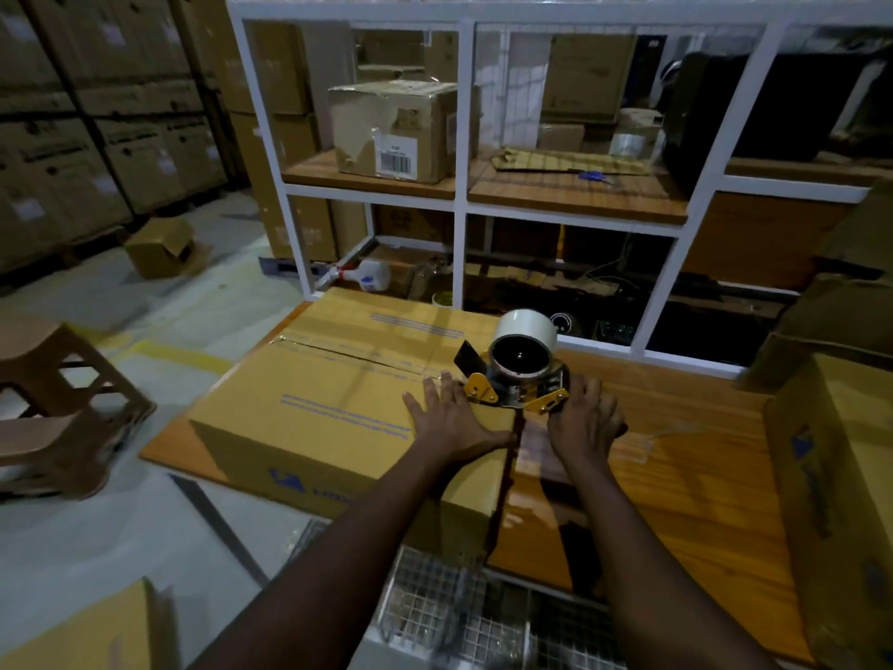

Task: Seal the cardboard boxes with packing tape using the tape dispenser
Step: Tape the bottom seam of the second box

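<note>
Table (686,456): wooden top. It carries the box on its left part.
Box (333,379): closed, flaps down, and it lies straight ahead of me with its right end nearest both hands.
Seam (348,355): this is the long axis that matters. It runs from the dispenser away to the far left, and a glossy strip seems to lie along it.
Dispenser (519,382): it sits on the box top at the seam's right end, between my two hands, with its roll (529,328) upright and facing me.
Left hand (454,420): palm down and flat on the box top, fingers spread and released, just left of the dispenser and touching its yellow plate.
Right hand (587,420): fingers fairly straight, laid over the box's right end just beside the dispenser. I see no grasp.
Judgement: both hands are equally near, but the right one lies behind the dispenser on the seam line, so I'd take the dispenser with it.
</note>
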